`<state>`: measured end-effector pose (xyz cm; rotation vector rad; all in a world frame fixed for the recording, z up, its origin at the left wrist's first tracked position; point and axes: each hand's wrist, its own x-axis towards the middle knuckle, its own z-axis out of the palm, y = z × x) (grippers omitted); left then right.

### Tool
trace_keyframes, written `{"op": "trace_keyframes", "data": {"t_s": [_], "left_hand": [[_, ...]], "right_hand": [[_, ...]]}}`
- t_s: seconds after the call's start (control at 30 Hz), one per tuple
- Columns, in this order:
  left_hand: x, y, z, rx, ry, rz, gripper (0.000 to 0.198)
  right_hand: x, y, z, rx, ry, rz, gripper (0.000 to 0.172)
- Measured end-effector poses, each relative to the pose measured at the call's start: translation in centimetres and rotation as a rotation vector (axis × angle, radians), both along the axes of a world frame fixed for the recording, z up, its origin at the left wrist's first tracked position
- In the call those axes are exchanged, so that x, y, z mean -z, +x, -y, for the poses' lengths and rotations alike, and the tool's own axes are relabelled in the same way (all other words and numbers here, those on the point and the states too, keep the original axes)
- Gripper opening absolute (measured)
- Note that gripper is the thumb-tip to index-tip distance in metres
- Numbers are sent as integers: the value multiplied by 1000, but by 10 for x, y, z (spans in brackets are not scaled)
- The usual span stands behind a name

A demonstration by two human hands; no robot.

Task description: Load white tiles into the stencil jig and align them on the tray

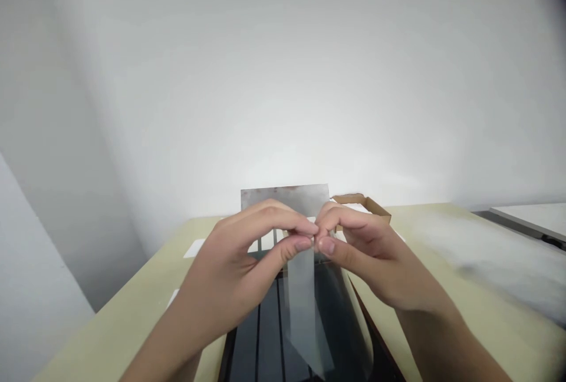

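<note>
Pinched at the fingertips of both hands is a translucent film strip (302, 299) that hangs down in front of me, a larger clear sheet curving at its right. My left hand (241, 264) grips its top corner between thumb and index finger. Close against it, fingertips nearly touching, my right hand (375, 255) is also closed in a pinch at the same spot. Below the film lies a dark panel (247, 346) with thin black lines running away from me. The exact edge between the fingertips is hidden.
A grey metal plate (285, 194) stands upright at the back, beside an open cardboard box (378, 209). White pieces (193, 248) lie at the left on the pale yellow table (132, 317). A blurred whitish sheet (490, 264) covers the right side.
</note>
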<state>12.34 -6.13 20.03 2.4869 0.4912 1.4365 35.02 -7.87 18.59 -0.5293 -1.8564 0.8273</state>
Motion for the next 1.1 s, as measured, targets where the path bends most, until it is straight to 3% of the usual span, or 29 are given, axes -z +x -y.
{"op": "trace_keyframes", "data": {"t_s": [0.23, 0.5, 0.8, 1.1], "left_hand": [[-4, 2, 2, 50, 19, -20, 25], [-3, -2, 4, 56, 140, -77, 39], [-2, -1, 4, 95, 230, -68, 39], [2, 1, 3, 78, 234, -35, 39]], "right_hand": [[-4, 0, 6, 112, 69, 85, 6], [1, 1, 4, -33, -37, -14, 7], [2, -1, 2, -214, -133, -86, 8], [-2, -2, 3, -218, -146, -123, 9]]}}
